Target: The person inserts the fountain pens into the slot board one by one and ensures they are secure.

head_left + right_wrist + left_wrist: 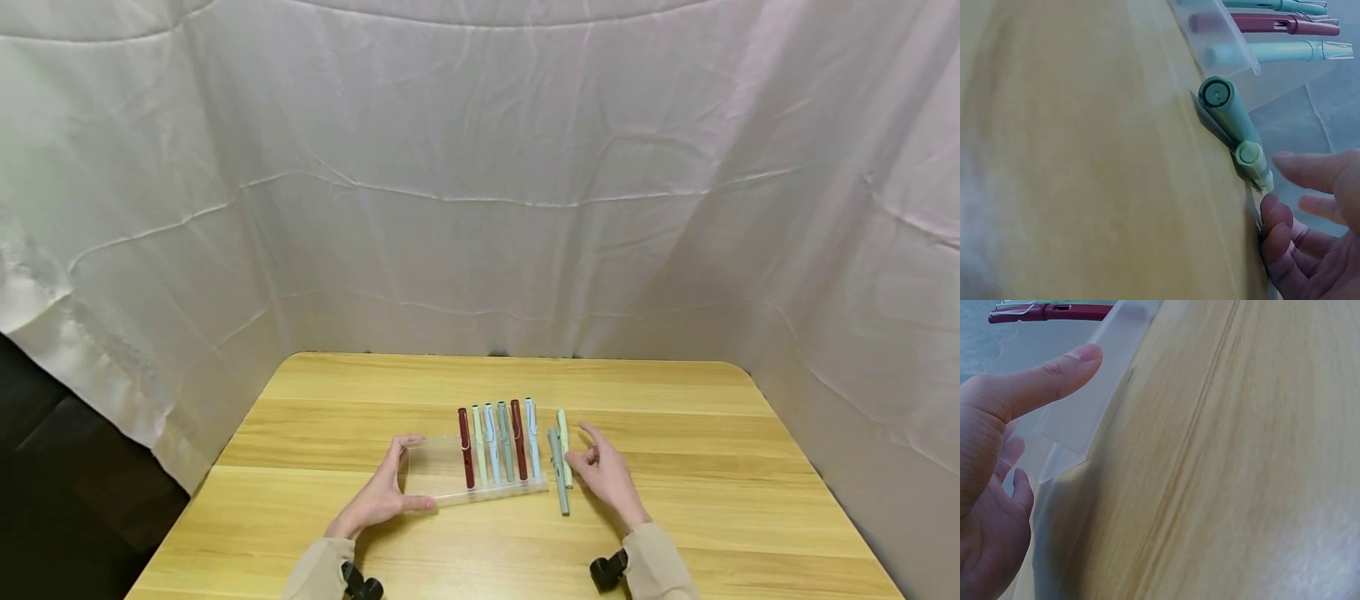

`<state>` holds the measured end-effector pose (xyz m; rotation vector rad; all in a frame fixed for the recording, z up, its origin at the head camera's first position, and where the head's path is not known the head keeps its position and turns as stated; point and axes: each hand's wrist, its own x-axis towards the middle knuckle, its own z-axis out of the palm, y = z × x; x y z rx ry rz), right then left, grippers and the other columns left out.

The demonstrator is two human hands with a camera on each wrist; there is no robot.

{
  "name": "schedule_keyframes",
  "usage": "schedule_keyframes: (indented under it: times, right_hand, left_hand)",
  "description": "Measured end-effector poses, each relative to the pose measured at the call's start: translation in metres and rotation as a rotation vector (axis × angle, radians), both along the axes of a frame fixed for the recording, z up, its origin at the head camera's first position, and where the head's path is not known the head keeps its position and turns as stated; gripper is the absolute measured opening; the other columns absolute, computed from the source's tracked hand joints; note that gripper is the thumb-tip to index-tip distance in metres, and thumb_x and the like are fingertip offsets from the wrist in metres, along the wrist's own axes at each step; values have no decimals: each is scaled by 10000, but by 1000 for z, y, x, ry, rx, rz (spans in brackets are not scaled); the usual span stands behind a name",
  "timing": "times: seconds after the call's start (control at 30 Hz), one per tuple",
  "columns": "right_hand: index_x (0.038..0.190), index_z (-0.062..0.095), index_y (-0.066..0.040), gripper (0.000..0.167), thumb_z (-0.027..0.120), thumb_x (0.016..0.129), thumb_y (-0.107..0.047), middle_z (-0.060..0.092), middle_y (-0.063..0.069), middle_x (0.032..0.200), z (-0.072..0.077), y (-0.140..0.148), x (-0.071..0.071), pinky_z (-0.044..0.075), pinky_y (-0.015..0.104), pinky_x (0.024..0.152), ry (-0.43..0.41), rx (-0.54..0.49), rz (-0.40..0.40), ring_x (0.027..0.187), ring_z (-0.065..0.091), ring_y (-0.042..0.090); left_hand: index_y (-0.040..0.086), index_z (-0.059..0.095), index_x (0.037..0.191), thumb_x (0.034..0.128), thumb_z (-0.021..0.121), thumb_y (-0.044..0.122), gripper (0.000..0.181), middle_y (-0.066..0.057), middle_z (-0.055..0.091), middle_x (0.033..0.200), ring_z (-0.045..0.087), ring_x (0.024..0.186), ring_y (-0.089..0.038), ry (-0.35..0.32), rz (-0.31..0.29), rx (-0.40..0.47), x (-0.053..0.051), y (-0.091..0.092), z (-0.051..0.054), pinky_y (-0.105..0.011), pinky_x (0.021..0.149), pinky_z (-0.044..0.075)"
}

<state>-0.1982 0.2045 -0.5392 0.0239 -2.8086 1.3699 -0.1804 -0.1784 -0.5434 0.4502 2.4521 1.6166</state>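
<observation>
My left hand [381, 498] grips the left end of a clear plastic pen rack [491, 497]. In the left wrist view its thumb [1054, 378] presses the front of the rack. Several capped pens stand side by side in the rack: a dark red pen [466, 448] on the left, then light green, light blue, grey-green, dark red and light blue. Right of the rack, a grey-green pen [558, 472] and a light green pen [562, 423] lie together on the table. My right hand [609, 479] is beside the light green pen, thumb and fingers apart; contact is unclear.
The wooden table [750, 500] has rounded far corners. A pale curtain [480, 183] hangs behind it and along both sides. A dark surface [67, 467] shows at the left, past the curtain's edge. The left part of the rack holds no pens.
</observation>
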Motion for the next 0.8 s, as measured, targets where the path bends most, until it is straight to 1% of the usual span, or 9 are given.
schedule_keyframes:
  times: [0.23, 0.37, 0.5, 0.6, 0.73, 0.8]
  right_hand:
    - [1500, 410, -13, 663, 707, 919, -130, 670, 28, 742, 2, 0, 3, 442, 221, 693, 10, 1, 21, 628, 529, 68]
    - [1476, 430, 13, 647, 709, 903, -102, 623, 24, 726, 1, 4, 7, 431, 206, 679, -4, -18, 32, 614, 496, 69]
    - [1475, 422, 25, 641, 696, 903, -67, 616, 39, 723, 1, 7, 13, 444, 194, 610, -51, -69, 55, 535, 477, 81]
    - [1500, 382, 20, 669, 683, 906, -45, 642, 61, 721, 4, 9, 15, 479, 212, 524, -88, -104, 82, 468, 491, 102]
    - [1509, 379, -1, 659, 668, 919, -64, 629, 63, 715, 6, 8, 12, 455, 228, 458, -106, -94, 81, 454, 489, 119]
    - [1509, 394, -25, 637, 662, 936, -97, 617, 51, 727, 7, 7, 8, 435, 227, 461, -107, -73, 66, 469, 482, 120]
  left_hand:
    - [55, 293, 1459, 672, 920, 181, 1014, -227, 251, 1602, 144, 1545, -460, -9, 1, -1, 1, 0, 1, -574, 1277, 91]
    - [58, 293, 1458, 672, 921, 190, 1015, -213, 254, 1604, 147, 1550, -442, -17, 4, -4, 1, -1, 1, -560, 1283, 93]
    - [52, 288, 1462, 674, 921, 194, 1020, -215, 255, 1604, 151, 1549, -443, -17, 2, 0, 1, -1, 1, -563, 1283, 90]
    - [57, 286, 1465, 679, 919, 199, 1019, -217, 253, 1605, 148, 1548, -448, -15, 1, 0, 1, -1, 0, -565, 1281, 88]
    - [65, 283, 1468, 685, 917, 205, 1017, -219, 250, 1606, 147, 1545, -458, -11, 0, -5, 1, -1, 0, -570, 1278, 92]
    - [62, 285, 1468, 683, 917, 204, 1018, -223, 254, 1604, 153, 1543, -460, -9, 1, -7, 1, -1, 0, -573, 1277, 97]
